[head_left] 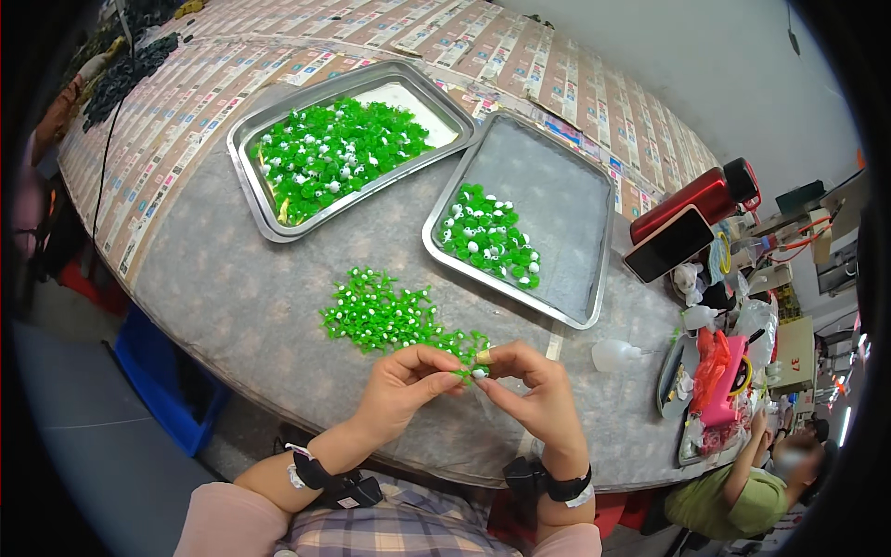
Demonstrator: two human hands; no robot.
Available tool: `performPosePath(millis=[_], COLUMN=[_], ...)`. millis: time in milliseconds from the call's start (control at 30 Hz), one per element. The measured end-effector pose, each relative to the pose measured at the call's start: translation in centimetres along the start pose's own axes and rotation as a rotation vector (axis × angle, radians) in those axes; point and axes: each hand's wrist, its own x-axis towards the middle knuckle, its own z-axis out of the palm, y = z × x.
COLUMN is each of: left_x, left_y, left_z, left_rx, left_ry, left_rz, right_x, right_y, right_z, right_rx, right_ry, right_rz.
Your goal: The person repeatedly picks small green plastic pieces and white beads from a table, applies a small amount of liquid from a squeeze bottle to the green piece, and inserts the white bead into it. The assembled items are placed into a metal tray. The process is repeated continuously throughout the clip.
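Close to the table's near edge, my left hand [406,386] and my right hand [533,390] meet fingertip to fingertip. Between them they pinch a small green plastic piece with a white rounded part [479,373]. Fingers partly cover it, so its full shape is hidden. A yellowish wrap circles one finger of my right hand. Just beyond my fingers spreads a loose pile of small green pieces with white dots [376,311]. Farther right, a metal tray [575,195] holds a heap of green pieces with white, eye-like parts [487,237].
A second metal tray [260,218] at the back left carries a bigger green-and-white heap. Along the right stand a red flask [682,204], a phone [666,243], a white squeeze bottle [614,356] and a pink container [727,381]. Another person in green [756,501] sits at the far right.
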Motion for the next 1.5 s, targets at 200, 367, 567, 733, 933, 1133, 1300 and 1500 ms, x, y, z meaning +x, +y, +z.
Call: performPosePath(millis=[200, 367, 567, 733, 933, 1133, 1300, 1500], left_x=[0.0, 0.1, 0.1, 0.0, -0.3, 0.0, 0.0, 1.0], left_y=[-0.1, -0.2, -0.1, 0.0, 0.6, 2.7, 3.2, 4.5], left_z=[0.0, 0.1, 0.1, 0.3, 0.3, 1.0, 1.6, 0.8], left_rx=[0.019, 0.043, 0.055, 0.14, 0.613, 1.13, 1.216, 1.001], left_ry=[0.0, 0.062, 0.076, 0.092, 0.064, -0.047, -0.057, -0.008], left_rz=[0.003, -0.016, -0.027, -0.018, 0.16, 0.437, 0.439, 0.199], right_x=[-0.3, -0.3, -0.4, -0.4, -0.2, -0.3, -0.1, -0.1], right_y=[1.4, 1.8, 1.8, 2.1, 2.5, 2.6, 2.7, 1.8], right_z=[0.2, 0.6, 1.0, 1.2, 1.1, 0.6, 0.5, 0.9], right_rx=[0.217, 0.41, 0.394, 0.336, 0.524, 0.417, 0.485, 0.541], right_ry=[0.015, 0.065, 0.09, 0.071, 0.008, -0.081, -0.107, 0.029], right_rz=[0.062, 0.042, 0.032, 0.045, 0.129, 0.12, 0.153, 0.098])
